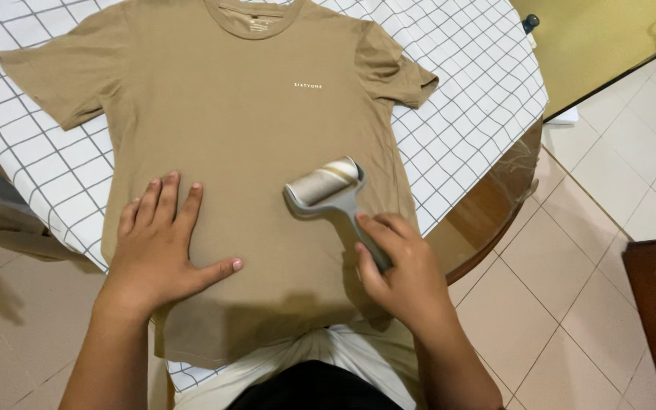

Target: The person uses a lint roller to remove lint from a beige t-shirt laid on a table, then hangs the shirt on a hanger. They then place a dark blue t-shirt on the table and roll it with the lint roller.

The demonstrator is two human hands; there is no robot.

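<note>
a tan t-shirt lies flat on the checked bench. the left hand presses it, fingers spread; the right hand grips a lint roller resting on the shirt. a loose hold-down could let the fabric bunch under the roller.

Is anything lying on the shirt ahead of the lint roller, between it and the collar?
Nothing visible. The right hand holds the lint roller on the tan T-shirt; the fabric up to the collar is bare. The left hand presses flat beside it.
</note>
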